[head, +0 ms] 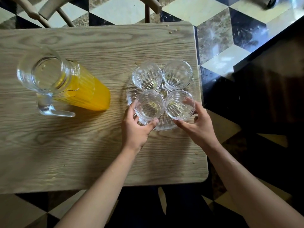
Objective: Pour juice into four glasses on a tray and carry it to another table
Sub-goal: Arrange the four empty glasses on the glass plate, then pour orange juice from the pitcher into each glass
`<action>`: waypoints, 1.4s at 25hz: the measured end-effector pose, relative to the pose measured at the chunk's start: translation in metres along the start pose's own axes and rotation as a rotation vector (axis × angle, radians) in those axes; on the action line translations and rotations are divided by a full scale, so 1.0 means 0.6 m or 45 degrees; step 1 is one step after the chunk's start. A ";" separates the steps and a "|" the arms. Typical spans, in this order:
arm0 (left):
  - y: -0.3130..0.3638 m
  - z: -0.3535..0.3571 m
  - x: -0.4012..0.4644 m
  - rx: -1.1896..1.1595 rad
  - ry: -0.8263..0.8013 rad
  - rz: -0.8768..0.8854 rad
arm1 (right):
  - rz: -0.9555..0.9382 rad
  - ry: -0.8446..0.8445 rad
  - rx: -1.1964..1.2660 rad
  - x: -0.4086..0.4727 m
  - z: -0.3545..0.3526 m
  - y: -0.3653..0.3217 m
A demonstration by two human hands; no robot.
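The wooden table [82,153] holds a tall jug [65,84] of orange juice near its left edge. A clear round tray [131,94] sits by the right edge with four glasses on it (all still without juice). My left hand [136,129] holds the near left glass [149,106]. My right hand [195,122] holds the near right glass [180,105].

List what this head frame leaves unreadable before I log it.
- Tray: mostly covered by the four glasses; near rim behind both hands.
- Left hand fingertips: behind the near-left glass.
- Right hand fingers: seen only through the near-right glass.
- Chair: cut off by the top edge.
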State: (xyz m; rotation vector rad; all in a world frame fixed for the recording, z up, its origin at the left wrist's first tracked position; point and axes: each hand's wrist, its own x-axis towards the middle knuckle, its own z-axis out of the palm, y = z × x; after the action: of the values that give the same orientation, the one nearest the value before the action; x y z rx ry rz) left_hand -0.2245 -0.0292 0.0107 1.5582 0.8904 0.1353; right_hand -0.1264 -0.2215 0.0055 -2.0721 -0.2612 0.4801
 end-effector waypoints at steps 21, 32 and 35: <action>0.078 -0.077 -0.149 0.195 0.073 0.101 | 0.193 -0.165 0.217 -0.127 -0.078 -0.044; 0.035 -0.142 -0.201 0.107 0.277 0.014 | -0.079 -0.500 0.069 -0.152 0.008 -0.124; 0.034 -0.195 -0.170 0.117 0.320 -0.002 | -0.165 -0.506 0.061 -0.120 0.056 -0.182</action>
State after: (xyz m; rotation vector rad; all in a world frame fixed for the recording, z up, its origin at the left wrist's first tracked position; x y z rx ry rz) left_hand -0.3518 0.0046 0.0955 1.6495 1.1070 0.2977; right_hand -0.2050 -0.1656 0.1002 -1.8865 -0.6073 0.8086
